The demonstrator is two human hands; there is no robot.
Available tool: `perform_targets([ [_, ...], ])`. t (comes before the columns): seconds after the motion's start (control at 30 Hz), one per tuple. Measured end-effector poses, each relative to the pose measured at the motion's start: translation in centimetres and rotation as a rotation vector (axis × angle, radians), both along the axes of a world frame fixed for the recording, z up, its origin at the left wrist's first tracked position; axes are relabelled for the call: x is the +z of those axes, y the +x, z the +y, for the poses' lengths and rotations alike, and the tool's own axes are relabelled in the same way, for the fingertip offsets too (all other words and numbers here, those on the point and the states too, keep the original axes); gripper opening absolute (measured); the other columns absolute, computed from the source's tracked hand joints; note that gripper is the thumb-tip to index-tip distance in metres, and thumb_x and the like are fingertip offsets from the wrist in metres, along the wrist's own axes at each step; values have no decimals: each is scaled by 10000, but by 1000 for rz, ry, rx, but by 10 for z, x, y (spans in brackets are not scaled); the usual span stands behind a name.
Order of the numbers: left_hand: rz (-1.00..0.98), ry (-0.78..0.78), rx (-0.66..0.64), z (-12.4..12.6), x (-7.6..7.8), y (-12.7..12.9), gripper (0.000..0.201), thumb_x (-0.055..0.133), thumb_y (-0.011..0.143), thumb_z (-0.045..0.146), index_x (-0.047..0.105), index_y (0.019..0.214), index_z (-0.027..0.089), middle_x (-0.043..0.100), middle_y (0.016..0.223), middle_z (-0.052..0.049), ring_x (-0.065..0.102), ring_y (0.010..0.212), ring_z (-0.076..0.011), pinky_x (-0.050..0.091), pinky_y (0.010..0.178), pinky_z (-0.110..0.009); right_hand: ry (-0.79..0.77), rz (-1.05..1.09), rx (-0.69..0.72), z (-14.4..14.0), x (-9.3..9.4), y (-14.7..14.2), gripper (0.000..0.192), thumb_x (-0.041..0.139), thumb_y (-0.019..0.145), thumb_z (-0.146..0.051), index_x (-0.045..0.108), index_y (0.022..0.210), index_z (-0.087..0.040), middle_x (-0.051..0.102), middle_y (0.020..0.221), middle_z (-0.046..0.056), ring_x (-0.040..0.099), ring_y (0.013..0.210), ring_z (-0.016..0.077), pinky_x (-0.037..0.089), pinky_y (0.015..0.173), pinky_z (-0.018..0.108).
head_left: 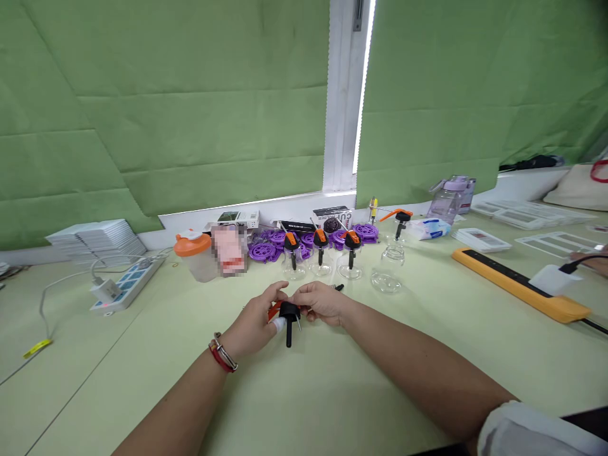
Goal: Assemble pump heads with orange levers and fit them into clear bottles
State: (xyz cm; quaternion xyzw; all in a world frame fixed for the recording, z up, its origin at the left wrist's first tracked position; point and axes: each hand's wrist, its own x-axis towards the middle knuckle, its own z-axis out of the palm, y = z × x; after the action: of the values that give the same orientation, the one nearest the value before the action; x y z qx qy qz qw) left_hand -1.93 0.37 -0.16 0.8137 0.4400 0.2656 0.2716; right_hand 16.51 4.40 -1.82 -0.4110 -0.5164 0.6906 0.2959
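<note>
Both my hands meet over the pale green table [142, 354] on one small sprayer head [287, 315], black with an orange trigger and a black tube pointing down. My left hand [254, 324], with a red and metal bracelet at the wrist, grips it from the left. My right hand [322, 300] pinches its other side with the fingertips. Just behind stand three clear glass bottles [320, 261] fitted with orange and black sprayer heads. An open glass jar [388, 271] without a head stands to their right.
Purple plastic wheels [266, 250] lie by the window sill. An orange-lidded tub [194, 253] and a white power strip [124, 288] sit at the left. A long yellow bar [517, 285] and white trays [517, 215] are at the right, where another person's hand [591, 259] shows.
</note>
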Motion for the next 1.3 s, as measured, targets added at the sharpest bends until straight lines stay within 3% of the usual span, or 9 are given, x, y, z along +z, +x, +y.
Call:
perform_targets([
  [0.1,10,-2,-39,-2,2,0,648,492,728,113,312,1338,238,609,1119,-62,571,999,-184,426,915,-325,-5,1,22,4,0,3,208,678,629,-249,504,570,-151,441,447,-56,345,401,51,222,365,184],
  [0.23,30,-53,-97,-2,8,-4,655,480,696,88,349,1321,236,626,1047,-49,578,960,-184,439,895,-324,148,18,-187,16,0,9,208,612,715,-308,478,645,-165,480,533,-49,353,409,49,261,380,189],
  [0.33,77,-50,-20,4,9,-13,563,505,717,147,428,1269,231,609,1053,-57,578,910,-195,462,837,-329,355,-63,-284,20,-5,13,113,550,791,-279,517,772,-173,548,639,-30,451,482,67,345,451,194],
  [0.5,168,-8,227,21,-1,-31,526,544,737,276,456,1250,193,572,1024,-69,566,880,-220,461,823,-362,1150,-784,130,8,-15,8,139,483,832,-119,604,771,-151,639,785,63,581,749,162,408,660,268],
  [0.63,220,-15,247,28,-9,-38,511,545,730,285,496,1233,202,551,1046,-77,556,897,-227,451,834,-358,1345,-1103,348,-3,-16,-2,177,478,814,-56,627,800,-150,639,814,74,589,761,179,382,634,263],
  [0.83,253,-35,221,28,-11,-36,457,540,727,258,560,1181,208,537,1035,-81,563,876,-228,452,829,-349,1290,-1100,369,-2,-16,-2,203,465,860,-111,648,785,-156,632,836,64,586,748,160,362,621,251],
  [0.97,235,-25,228,27,-13,-32,453,540,742,270,549,1190,204,526,1014,-77,560,862,-218,454,835,-345,1180,-887,232,-4,-14,-2,264,437,915,-234,655,787,-154,630,811,58,562,761,148,365,664,244],
  [1.1,146,-21,186,22,-11,-22,460,550,746,282,540,1200,205,515,1001,-72,549,853,-202,466,816,-333,911,-594,116,-12,-14,-7,310,411,917,-365,640,843,-170,572,665,4,472,588,115,325,527,221],
  [1.3,8,-94,175,22,-8,-23,427,606,729,377,590,1123,213,523,984,-55,548,804,-174,479,748,-303,619,-414,-96,0,-24,-9,203,480,834,-281,643,861,-164,585,641,-1,429,490,97,323,474,216],
])
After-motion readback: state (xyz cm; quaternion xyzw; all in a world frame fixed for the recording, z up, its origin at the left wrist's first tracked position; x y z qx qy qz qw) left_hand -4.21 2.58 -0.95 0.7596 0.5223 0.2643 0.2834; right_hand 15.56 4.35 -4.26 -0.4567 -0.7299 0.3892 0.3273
